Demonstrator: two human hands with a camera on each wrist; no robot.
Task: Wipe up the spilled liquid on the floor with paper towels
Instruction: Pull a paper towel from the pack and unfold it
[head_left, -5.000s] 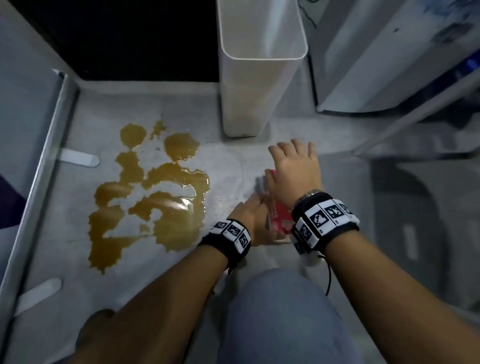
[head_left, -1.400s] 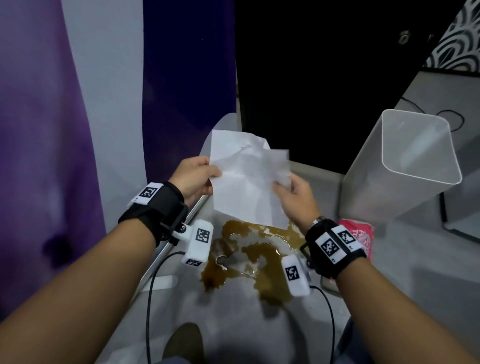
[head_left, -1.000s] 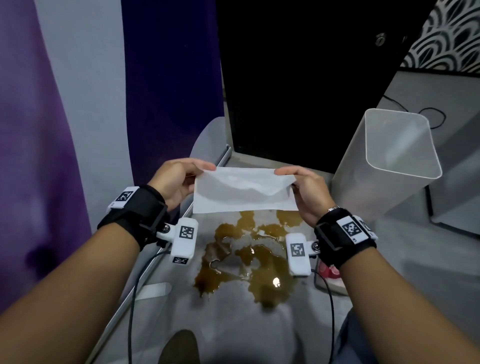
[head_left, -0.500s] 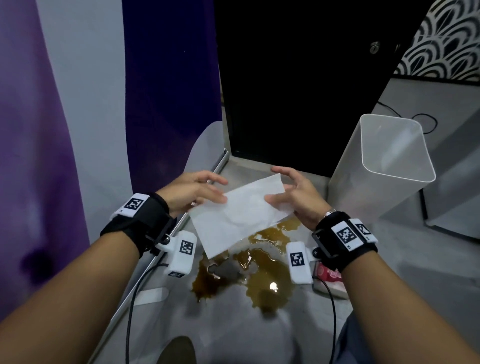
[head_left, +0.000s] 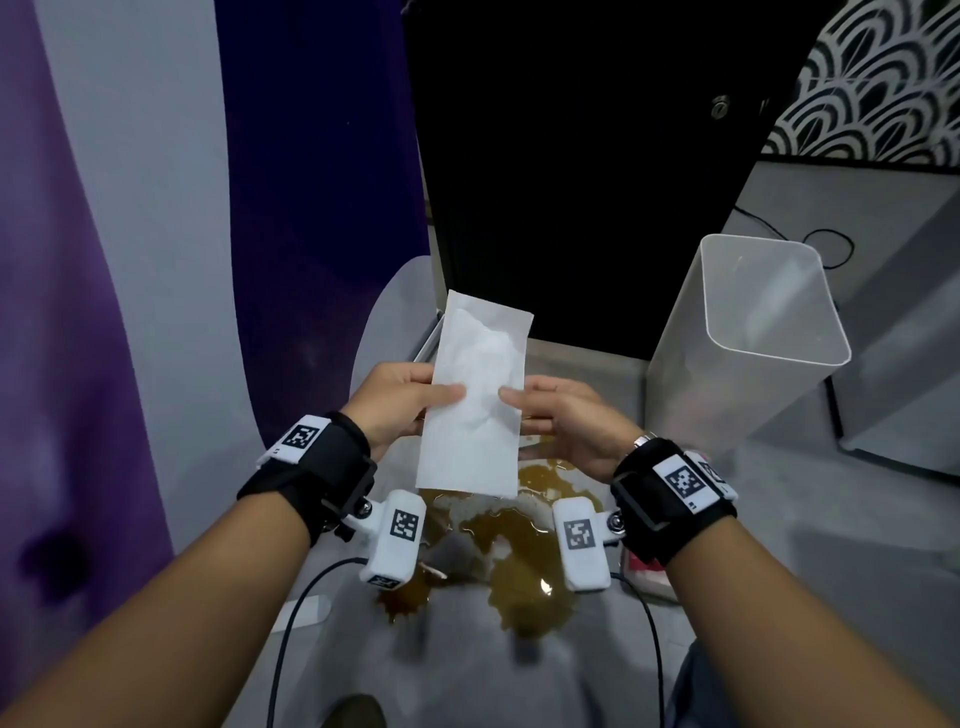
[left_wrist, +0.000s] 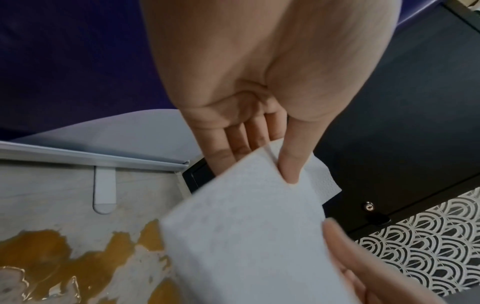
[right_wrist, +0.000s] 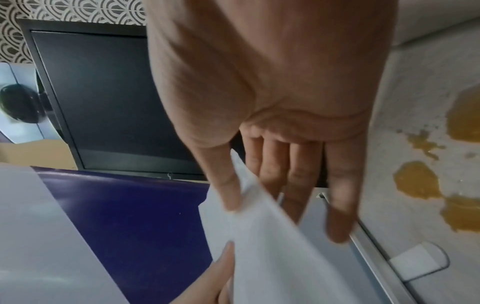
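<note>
Two hands hold one folded white paper towel (head_left: 475, 395) above the amber liquid spill (head_left: 519, 540) on the grey floor (head_left: 779, 571).
Left hand (head_left: 400, 402) pinches the towel's 9 o'clock edge, thumb on top; right hand (head_left: 563, 415) pinches the 3 o'clock edge likewise. Only black-and-white square code markers (head_left: 684, 480) show on the wristbands; no readable writing. At 2 o'clock stands a translucent white rectangular plastic bin (head_left: 727, 374).

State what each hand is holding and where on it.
Both hold one folded paper towel above the spill. The left hand pinches its left long edge, the right hand its right long edge, both about midway along.
</note>
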